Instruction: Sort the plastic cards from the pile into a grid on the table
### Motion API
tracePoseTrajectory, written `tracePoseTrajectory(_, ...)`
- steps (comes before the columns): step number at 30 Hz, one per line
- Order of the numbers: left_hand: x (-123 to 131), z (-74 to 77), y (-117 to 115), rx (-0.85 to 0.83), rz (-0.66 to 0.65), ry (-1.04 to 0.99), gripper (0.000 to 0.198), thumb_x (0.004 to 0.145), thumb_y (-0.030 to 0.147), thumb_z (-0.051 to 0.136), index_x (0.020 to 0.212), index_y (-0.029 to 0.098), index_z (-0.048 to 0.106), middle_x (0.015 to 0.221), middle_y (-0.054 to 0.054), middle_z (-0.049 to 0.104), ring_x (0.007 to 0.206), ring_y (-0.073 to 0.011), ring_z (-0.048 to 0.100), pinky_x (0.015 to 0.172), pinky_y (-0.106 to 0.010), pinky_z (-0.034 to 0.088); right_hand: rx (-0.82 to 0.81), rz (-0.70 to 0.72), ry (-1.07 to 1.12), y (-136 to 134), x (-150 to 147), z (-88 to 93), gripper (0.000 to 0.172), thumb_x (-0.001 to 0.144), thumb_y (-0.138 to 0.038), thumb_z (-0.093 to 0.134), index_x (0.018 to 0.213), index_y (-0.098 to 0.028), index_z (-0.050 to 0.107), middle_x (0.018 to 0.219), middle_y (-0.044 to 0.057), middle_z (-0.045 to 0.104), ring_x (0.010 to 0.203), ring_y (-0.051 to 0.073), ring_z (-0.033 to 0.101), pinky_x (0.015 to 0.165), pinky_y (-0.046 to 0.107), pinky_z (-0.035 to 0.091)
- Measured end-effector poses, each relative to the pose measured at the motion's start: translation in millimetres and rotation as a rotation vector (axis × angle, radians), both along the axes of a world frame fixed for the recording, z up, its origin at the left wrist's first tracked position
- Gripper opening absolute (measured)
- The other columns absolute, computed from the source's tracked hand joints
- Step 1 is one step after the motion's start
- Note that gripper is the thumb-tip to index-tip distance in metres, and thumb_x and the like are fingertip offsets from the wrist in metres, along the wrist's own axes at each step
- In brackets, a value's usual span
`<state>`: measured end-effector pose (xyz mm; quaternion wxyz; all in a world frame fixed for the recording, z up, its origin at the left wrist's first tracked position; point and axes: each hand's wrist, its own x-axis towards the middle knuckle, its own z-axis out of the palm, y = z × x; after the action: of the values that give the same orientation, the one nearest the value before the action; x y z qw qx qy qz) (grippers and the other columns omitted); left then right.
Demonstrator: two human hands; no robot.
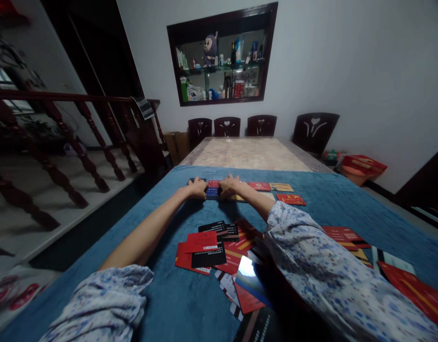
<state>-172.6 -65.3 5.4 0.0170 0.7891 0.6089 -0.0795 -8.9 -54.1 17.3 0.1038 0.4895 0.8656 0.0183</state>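
white wall [347,61] fills the upper right of the frame, a display niche [222,102] set into it at top centre; a wooden railing [55,96] crosses the upper left, and dark chairs [227,127] stand beyond the table [236,154]. blue cloth [169,299] covers the near part of it. at the centre of the frame both hands reach out to a row of cards: the left hand [197,188] is at its left end, the right hand [230,186] a little to the right, with a blue card [213,191] showing between them. the hands are apart from each other, both on the row, but i cannot tell whether the fingers of either are closed on a card. right of them lie a red card [259,186] and a yellow card [281,187]. a loose card pile [208,258], mostly red and black, spreads over the lower centre, partly behind the patterned right sleeve [311,266]; more red cards [341,234] lie at the lower right.
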Motion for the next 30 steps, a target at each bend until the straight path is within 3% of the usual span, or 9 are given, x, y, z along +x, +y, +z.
tracePoseTrajectory(6, -4.5, -0.4, -5.9, 0.039, -0.012, -0.059, 0.062, 0.065, 0.028, 0.073, 0.125, 0.026, 0.057, 0.131, -0.012, 0.058, 0.130, -0.0377, 0.037, 0.102, -0.059, 0.036, 0.034, 0.006, 0.015, -1.6, 7.4, 2.6, 0.067, 0.070, -0.050, 0.074, 0.130, -0.023, 0.061, 0.135, 0.018, 0.057, 0.126, 0.039, 0.043, 0.097, 0.060, 0.040)
tracePoseTrajectory(12, -4.4, 4.5, -26.1, 0.111, -0.050, -0.110, 0.059, 0.070, 0.024, 0.067, 0.128, 0.023, 0.057, 0.132, -0.015, 0.057, 0.131, -0.0385, 0.035, 0.100, -0.057, 0.036, 0.091, 0.077, 0.098, -9.3, 23.9, 11.2, 0.068, 0.078, -0.055, 0.070, 0.137, -0.024, 0.056, 0.137, 0.019, 0.054, 0.127, 0.039, 0.041, 0.098, 0.056, 0.038)
tracePoseTrajectory(16, -4.8, 3.8, -43.3, 0.175, -0.080, -0.165, 0.053, 0.073, 0.022, 0.064, 0.126, 0.024, 0.061, 0.130, -0.013, 0.057, 0.132, -0.0376, 0.034, 0.102, -0.056, 0.034, 0.183, 0.143, 0.186, -19.9, 35.4, 12.6, 0.054, 0.083, -0.042, 0.065, 0.133, -0.023, 0.060, 0.132, 0.017, 0.059, 0.124, 0.037, 0.041, 0.094, 0.051, 0.039)
tracePoseTrajectory(22, -5.1, -1.6, -70.2, 0.223, -0.107, -0.230, 0.041, 0.078, 0.023, 0.064, 0.118, 0.024, 0.065, 0.127, -0.011, 0.059, 0.130, -0.0355, 0.034, 0.101, -0.054, 0.033, 0.219, 0.231, 0.273, -48.1, 41.4, 10.0, 0.027, 0.088, -0.030, 0.055, 0.109, -0.024, 0.072, 0.118, 0.012, 0.068, 0.115, 0.033, 0.043, 0.087, 0.044, 0.035)
tracePoseTrajectory(30, -6.0, -10.5, -106.9, 0.246, -0.125, -0.290, 0.032, 0.081, 0.019, 0.061, 0.112, 0.024, 0.066, 0.128, -0.008, 0.058, 0.130, -0.0337, 0.034, 0.103, -0.057, 0.032, 0.211, 0.302, 0.363, -83.6, 43.3, 1.7, 0.024, 0.091, -0.026, 0.051, 0.098, -0.023, 0.074, 0.113, 0.011, 0.070, 0.112, 0.030, 0.043, 0.085, 0.042, 0.032)
